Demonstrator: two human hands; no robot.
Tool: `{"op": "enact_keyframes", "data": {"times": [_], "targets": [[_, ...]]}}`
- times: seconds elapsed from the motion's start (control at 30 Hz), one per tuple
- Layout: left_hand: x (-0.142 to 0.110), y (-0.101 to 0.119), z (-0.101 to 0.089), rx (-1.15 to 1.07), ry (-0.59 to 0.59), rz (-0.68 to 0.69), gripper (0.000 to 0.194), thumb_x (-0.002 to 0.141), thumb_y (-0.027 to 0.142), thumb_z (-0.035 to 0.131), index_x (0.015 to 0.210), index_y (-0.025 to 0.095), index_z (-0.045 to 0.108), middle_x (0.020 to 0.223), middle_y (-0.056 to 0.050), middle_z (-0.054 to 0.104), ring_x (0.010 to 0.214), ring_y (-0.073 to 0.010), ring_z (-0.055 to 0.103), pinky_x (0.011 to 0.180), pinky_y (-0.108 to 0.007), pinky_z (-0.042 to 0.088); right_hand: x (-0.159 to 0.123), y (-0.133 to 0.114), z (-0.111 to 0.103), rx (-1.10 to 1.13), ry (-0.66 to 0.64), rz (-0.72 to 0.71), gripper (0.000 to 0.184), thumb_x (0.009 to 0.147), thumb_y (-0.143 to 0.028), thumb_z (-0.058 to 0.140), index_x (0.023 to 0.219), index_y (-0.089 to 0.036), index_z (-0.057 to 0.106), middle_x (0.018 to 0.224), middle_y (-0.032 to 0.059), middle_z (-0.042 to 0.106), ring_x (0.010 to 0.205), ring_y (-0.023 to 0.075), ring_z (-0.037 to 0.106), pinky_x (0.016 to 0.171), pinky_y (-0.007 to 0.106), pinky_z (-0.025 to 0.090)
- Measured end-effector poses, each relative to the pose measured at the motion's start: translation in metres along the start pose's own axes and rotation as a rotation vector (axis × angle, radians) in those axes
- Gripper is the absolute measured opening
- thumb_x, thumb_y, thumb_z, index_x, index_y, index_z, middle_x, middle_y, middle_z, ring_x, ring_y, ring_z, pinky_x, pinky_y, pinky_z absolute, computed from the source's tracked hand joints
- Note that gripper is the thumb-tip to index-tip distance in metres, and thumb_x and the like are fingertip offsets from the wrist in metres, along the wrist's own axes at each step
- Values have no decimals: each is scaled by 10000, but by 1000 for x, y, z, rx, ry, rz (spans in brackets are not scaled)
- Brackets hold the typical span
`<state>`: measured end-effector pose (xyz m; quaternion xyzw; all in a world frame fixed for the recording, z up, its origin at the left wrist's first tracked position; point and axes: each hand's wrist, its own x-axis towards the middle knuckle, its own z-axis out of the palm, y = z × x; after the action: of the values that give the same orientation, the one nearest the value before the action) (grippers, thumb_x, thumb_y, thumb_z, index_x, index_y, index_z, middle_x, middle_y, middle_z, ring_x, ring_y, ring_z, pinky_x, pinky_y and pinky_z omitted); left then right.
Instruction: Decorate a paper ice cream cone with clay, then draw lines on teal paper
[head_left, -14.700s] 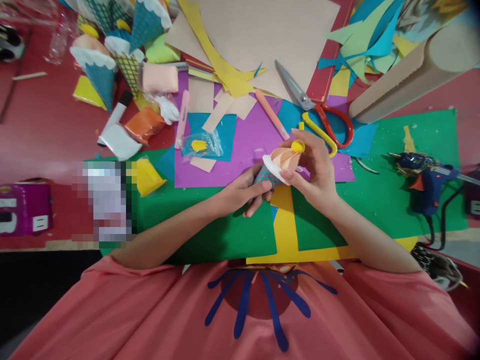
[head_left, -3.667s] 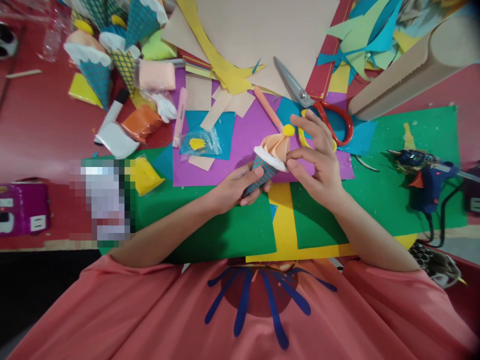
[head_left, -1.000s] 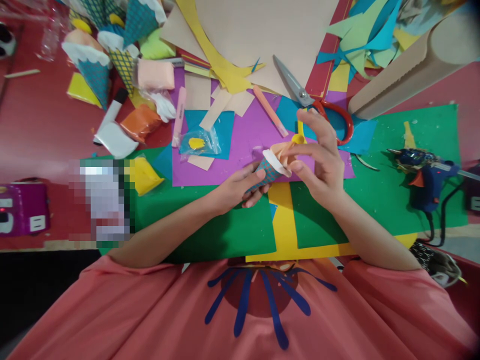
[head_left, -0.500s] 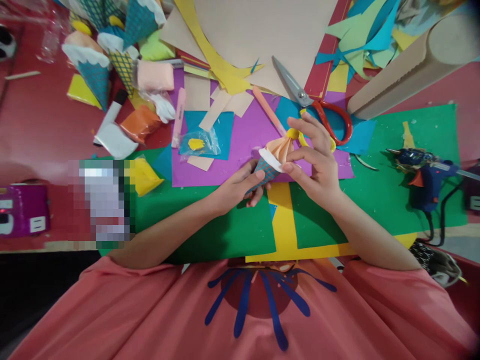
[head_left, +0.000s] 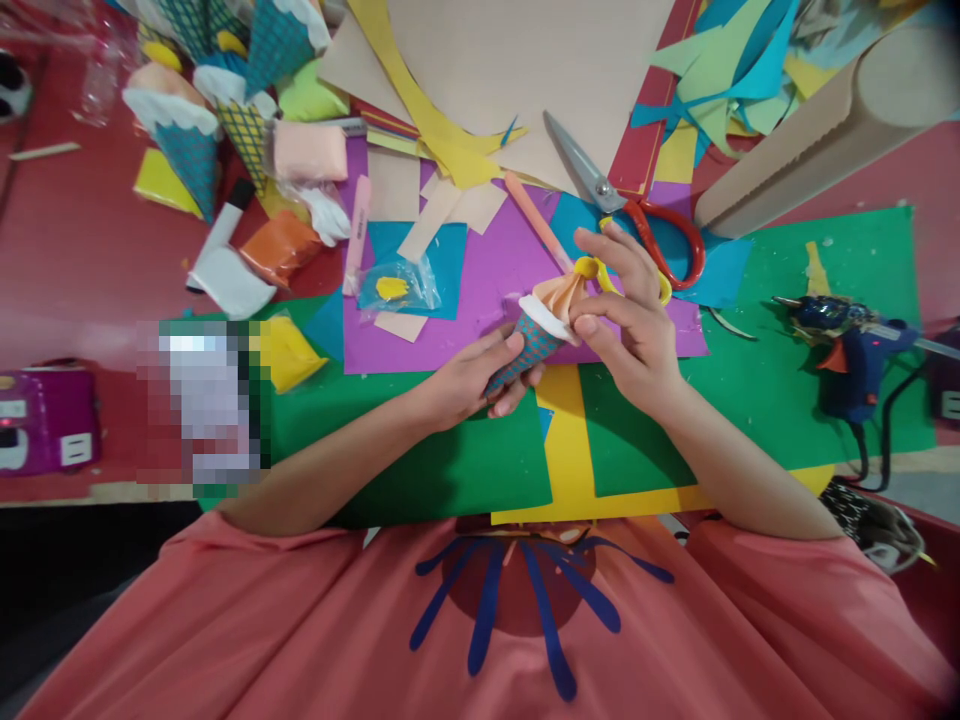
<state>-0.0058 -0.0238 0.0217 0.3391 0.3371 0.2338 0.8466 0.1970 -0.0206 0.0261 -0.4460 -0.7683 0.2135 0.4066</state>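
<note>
I have the left hand [head_left: 478,376] wrapped round the cone [head_left: 534,347] — likely steadying it — while the right hand [head_left: 636,335] pinches its white rim [head_left: 544,318], near the surface's [head_left: 120,400] front edge.

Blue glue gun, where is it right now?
In the head view, the blue glue gun lies near the right edge on a green sheet, right of the right hand and below the beige roll.

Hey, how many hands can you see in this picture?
2: the left hand holds the blue cone, and the right hand has its fingertips at the cone's white rim. No others show.
</note>
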Motion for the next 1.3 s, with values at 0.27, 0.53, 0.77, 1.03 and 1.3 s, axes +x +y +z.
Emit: {"op": "enact_keyframes", "data": {"times": [0.27, 0.53, 0.77, 1.03, 1.3], "targets": [[-1, 3, 1, -56, -45, -84, 537, 763, 633, 693, 968, 178, 496, 663, 68, 574, 305, -22, 385, 287, -164, 236, -1, -1, 1, 65, -67, 90, 199, 917, -491, 534, 884, -344, 664, 1271, -44, 658, 1387, 296, 467, 1226, 584, 260], [1, 3, 1, -57, -37, -89, 488, 782, 612, 677, 901, 176, 494, 641, 70, 571, 291, -23, 379, 283, -159, 237, 1, 5, 1, 85, -2, 47, 265, 941, -480, 476, 855, -320, 669, 1325, -40, 618, 1400, 273, 443, 1215, 556, 297], [2, 3, 4, -58, -34, -122, 402, 882, 561, 580, 857, 167, 507, 626, 59, 552, 296, -18, 368, 294, -144, 257, 4, 7, 3, 69, 1, 11, 262, 919, -505, 535, 815, -302, 665, 1204, -21, 688, 1293, 270, 553, 1198, 555, 334], [2, 9, 9, -173, 44, -130, 367, 1010, 438, 392, 789, 162, 491, 602, 64, 500, 290, -8, 332, 300, -131, 267, 5, 12, 4, 193, 242, 86, 312, 940, -568, 460, 1076, -341, 627, 1415, -12, 552, 1382, 221, 474, 1167, 443, 414], [4, 9, 5, -268, -15, -92, 382, 962, 516, 482, 817, 167, 535, 553, 71, 506, 313, -38, 398, 326, -153, 316, -4, 22, 22, 389, 37, 116, 561, 838, -536, 661, 1298, -305, 440, 1375, 61, 570, 1143, 186, 645, 939, 327, 580]]}}
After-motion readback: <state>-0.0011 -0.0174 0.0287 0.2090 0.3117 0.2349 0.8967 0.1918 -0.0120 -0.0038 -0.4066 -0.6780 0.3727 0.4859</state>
